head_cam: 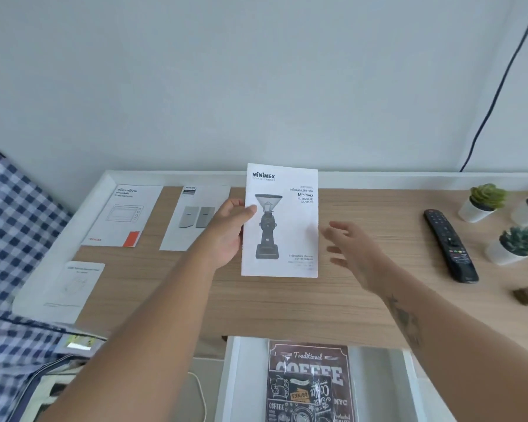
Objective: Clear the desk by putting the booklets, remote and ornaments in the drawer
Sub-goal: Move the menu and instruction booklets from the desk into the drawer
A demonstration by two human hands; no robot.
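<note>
My left hand pinches the Minimex booklet over the table; at its three o'clock my right hand hovers, fingers released.

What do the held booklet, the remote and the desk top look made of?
Booklet: thin white paper, matte, with black print.
Remote: black plastic, slightly glossy, with small coloured buttons.
Desk top: pale wood grain, matte; probably laminate, but solid wood is not ruled out.
</note>
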